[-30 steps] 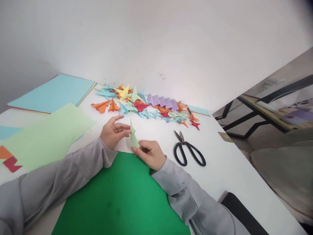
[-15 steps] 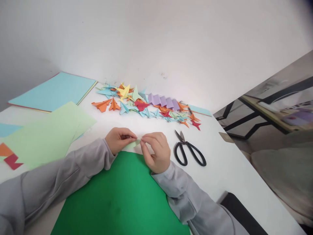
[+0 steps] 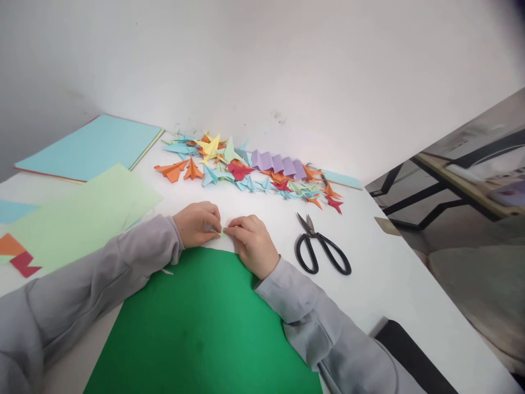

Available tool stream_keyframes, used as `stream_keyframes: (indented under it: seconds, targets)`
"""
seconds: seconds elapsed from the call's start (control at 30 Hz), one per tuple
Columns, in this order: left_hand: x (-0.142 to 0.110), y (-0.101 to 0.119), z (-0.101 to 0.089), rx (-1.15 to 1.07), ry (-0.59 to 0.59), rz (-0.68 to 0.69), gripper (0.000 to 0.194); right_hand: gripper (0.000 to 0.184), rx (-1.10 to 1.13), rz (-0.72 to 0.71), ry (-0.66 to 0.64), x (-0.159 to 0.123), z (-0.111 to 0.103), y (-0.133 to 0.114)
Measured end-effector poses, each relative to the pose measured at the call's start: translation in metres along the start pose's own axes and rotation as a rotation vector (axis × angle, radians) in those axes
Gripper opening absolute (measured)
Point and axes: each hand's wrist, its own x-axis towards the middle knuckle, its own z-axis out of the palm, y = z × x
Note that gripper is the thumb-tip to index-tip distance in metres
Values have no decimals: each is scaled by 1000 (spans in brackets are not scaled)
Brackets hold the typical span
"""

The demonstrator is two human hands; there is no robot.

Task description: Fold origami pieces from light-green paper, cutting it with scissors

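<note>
A small piece of light green paper (image 3: 223, 232) is pinched between my two hands, mostly hidden by the fingers. My left hand (image 3: 198, 225) has thumb and forefinger closed on its left side. On its right side the fingertips of my right hand (image 3: 253, 245) are closed too. Both hands hover by the far edge of a green sheet (image 3: 200, 328). To the right of my right hand lie black-handled scissors (image 3: 315, 246), blades slightly apart and pointing away from me.
Folded paper shapes (image 3: 241, 171) in several colours line the wall, with a pleated purple strip (image 3: 279, 164) among them. Light green sheets (image 3: 82, 219) and a blue-topped paper stack (image 3: 94, 148) lie left. Orange and red scraps (image 3: 24, 262) sit far left; a black object (image 3: 406, 350) lies front right.
Both hands have shifted slightly left and away from me, and my right hand has flattened over the paper. Less of the light green piece shows now. The view has tilted slightly.
</note>
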Motion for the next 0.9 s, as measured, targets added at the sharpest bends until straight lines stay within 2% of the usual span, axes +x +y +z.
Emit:
stream_keyframes:
  seconds: [0.07, 0.17, 0.37, 0.47, 0.63, 0.77, 0.9]
  targets:
    - [0, -3, -4, -54, -77, 46, 9, 27, 34, -34, -15, 1, 1, 1]
    - [-1, -7, -7, -105, -121, 60, 12, 27, 76, -48, -26, 2, 0, 2]
    - [-2, -12, -4, -223, -92, 35, 8, 21, 124, 10, -40, 3, -4, -7]
    - [-2, -13, -3, -251, -74, 16, 7, 17, 182, 122, -61, 7, -5, -11]
    - [-2, -16, -3, -279, -108, 27, 7, 12, 339, 411, -133, 19, -2, -11]
    - [-4, -13, -4, -261, -76, 5, 9, 13, 352, 473, -159, 24, 0, -9]
    - [-2, -10, -7, -219, -146, -5, 9, 17, 363, 499, -172, 25, 0, -9]
